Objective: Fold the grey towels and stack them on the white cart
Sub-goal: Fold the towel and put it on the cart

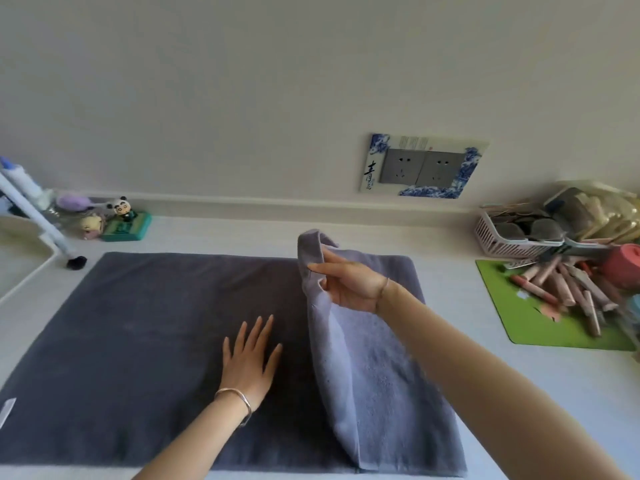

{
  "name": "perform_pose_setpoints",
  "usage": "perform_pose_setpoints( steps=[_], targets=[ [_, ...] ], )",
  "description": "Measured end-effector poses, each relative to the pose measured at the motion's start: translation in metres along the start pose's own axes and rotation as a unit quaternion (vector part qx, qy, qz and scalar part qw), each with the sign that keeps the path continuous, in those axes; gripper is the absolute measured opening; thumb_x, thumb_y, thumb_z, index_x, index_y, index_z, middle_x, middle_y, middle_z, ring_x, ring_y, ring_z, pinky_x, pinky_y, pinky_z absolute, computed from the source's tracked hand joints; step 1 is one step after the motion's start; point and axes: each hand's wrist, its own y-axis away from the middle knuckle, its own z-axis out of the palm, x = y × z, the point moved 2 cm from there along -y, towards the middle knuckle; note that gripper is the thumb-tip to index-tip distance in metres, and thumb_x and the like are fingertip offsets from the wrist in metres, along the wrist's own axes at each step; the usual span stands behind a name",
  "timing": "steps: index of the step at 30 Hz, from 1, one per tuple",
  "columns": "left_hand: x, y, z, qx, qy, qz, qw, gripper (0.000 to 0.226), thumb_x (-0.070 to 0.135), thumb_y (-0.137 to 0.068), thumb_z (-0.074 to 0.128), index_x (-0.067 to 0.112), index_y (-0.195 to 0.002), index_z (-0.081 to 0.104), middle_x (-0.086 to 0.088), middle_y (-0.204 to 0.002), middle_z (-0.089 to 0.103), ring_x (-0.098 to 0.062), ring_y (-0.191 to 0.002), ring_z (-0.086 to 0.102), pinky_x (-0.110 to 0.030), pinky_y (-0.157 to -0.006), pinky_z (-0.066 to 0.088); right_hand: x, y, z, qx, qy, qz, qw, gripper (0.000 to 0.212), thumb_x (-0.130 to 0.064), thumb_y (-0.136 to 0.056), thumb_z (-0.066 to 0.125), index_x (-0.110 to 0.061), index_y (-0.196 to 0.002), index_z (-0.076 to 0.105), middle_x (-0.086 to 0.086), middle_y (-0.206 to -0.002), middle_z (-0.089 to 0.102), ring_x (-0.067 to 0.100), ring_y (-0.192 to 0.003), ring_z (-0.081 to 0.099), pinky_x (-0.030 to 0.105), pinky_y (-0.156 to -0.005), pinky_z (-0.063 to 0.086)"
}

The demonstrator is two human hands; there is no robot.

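A dark grey towel lies spread flat across the white tabletop. Its right end is lifted and turned over toward the left, showing a lighter grey underside. My right hand pinches the raised far corner of that end above the towel. My left hand presses flat on the towel's middle, fingers straight and spread, just left of the raised flap. A white cart shows only as a white frame at the far left edge.
Small figurines on a green box stand at the back left, with a small black object near the towel's far corner. A pink basket, a green mat and several pink sticks crowd the right side. A wall socket is behind.
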Motion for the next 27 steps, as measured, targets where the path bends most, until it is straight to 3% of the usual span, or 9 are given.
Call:
perform_pose_setpoints(
  steps=[4, 7, 10, 12, 15, 19, 22, 24, 27],
  targets=[
    [-0.037, -0.002, -0.006, -0.003, -0.028, -0.018, 0.999, 0.085, 0.054, -0.074, -0.005, 0.023, -0.149, 0.020, 0.005, -0.156, 0.019, -0.022, -0.145, 0.013, -0.050, -0.115, 0.010, 0.033, -0.035, 0.028, 0.063, 0.108, 0.039, 0.991, 0.025, -0.016, -0.100, 0.043, -0.026, -0.122, 0.047, 0.007, -0.079, 0.063, 0.012, -0.067, 0.065, 0.024, -0.063, 0.056],
    [-0.061, 0.000, -0.001, 0.008, -0.070, 0.006, 0.998, 0.057, 0.032, -0.077, 0.030, 0.009, -0.115, 0.067, -0.004, -0.124, 0.063, -0.028, -0.126, 0.041, -0.064, -0.089, 0.043, 0.063, -0.043, -0.006, 0.224, 0.397, 0.030, 0.890, 0.038, -0.026, -0.101, 0.040, -0.016, -0.137, 0.045, 0.012, -0.129, 0.056, 0.015, -0.105, 0.058, 0.028, -0.089, 0.046],
    [-0.070, 0.004, 0.011, 0.042, -0.116, 0.032, 0.992, 0.048, 0.027, -0.075, 0.035, 0.011, -0.098, 0.074, -0.005, -0.108, 0.070, -0.028, -0.122, 0.037, -0.058, -0.102, 0.027, 0.099, -0.030, -0.047, 0.274, 0.576, 0.055, 0.768, 0.047, -0.039, -0.102, 0.029, -0.025, -0.146, 0.030, -0.004, -0.156, 0.021, 0.016, -0.145, 0.013, 0.036, -0.118, 0.010],
    [-0.069, 0.006, 0.019, 0.057, -0.133, 0.036, 0.989, 0.049, 0.028, -0.076, 0.035, 0.010, -0.100, 0.073, -0.005, -0.107, 0.070, -0.034, -0.125, 0.035, -0.052, -0.106, 0.009, 0.120, -0.015, -0.065, 0.245, 0.652, 0.067, 0.714, 0.054, -0.049, -0.098, 0.018, -0.033, -0.150, 0.014, -0.012, -0.158, 0.000, 0.011, -0.146, -0.008, 0.036, -0.118, -0.008],
    [-0.056, 0.009, 0.026, 0.050, -0.137, 0.036, 0.989, 0.049, 0.026, -0.077, 0.035, 0.010, -0.105, 0.071, -0.005, -0.111, 0.069, -0.044, -0.125, 0.030, -0.053, -0.105, 0.006, 0.128, 0.007, -0.086, 0.256, 0.703, 0.048, 0.662, 0.053, -0.053, -0.098, 0.011, -0.039, -0.148, 0.005, -0.015, -0.157, -0.007, 0.010, -0.145, -0.013, 0.032, -0.117, -0.013],
    [-0.023, 0.019, 0.036, 0.030, -0.117, 0.068, 0.990, 0.046, 0.024, -0.081, 0.034, 0.018, -0.109, 0.070, -0.003, -0.120, 0.065, -0.045, -0.127, 0.028, -0.054, -0.106, 0.005, 0.126, 0.037, -0.121, 0.273, 0.716, 0.032, 0.642, 0.080, -0.074, -0.075, -0.018, -0.043, -0.146, 0.003, -0.021, -0.152, -0.010, 0.009, -0.145, -0.011, 0.030, -0.116, -0.012],
    [0.013, 0.022, 0.044, 0.009, -0.069, 0.054, 0.996, 0.047, 0.027, -0.086, 0.031, 0.019, -0.113, 0.068, 0.002, -0.126, 0.062, -0.041, -0.132, 0.027, -0.048, -0.108, 0.002, 0.119, 0.059, -0.148, 0.274, 0.718, 0.043, 0.639, 0.064, -0.066, -0.085, -0.006, -0.044, -0.145, 0.001, -0.017, -0.156, -0.007, 0.009, -0.145, -0.011, 0.030, -0.116, -0.012],
    [0.034, 0.023, 0.049, 0.040, 0.000, 0.048, 0.998, 0.061, 0.038, -0.088, 0.014, 0.019, -0.129, 0.056, 0.013, -0.141, 0.044, -0.033, -0.143, 0.014, -0.040, -0.112, -0.007, 0.111, 0.068, -0.158, 0.270, 0.710, 0.073, 0.646, 0.052, -0.055, -0.097, 0.010, -0.041, -0.148, 0.007, -0.012, -0.158, -0.002, 0.012, -0.146, -0.009, 0.033, -0.117, -0.011],
    [0.046, 0.020, 0.049, 0.062, 0.192, -0.017, 0.979, 0.084, 0.054, -0.077, -0.004, 0.019, -0.140, 0.039, 0.018, -0.145, 0.027, -0.018, -0.145, 0.010, -0.031, -0.115, -0.007, 0.098, 0.072, -0.149, 0.264, 0.722, 0.017, 0.639, 0.077, -0.074, -0.085, 0.011, -0.030, -0.142, 0.038, -0.005, -0.152, 0.030, 0.019, -0.144, 0.013, 0.038, -0.118, 0.002]
  ],
)
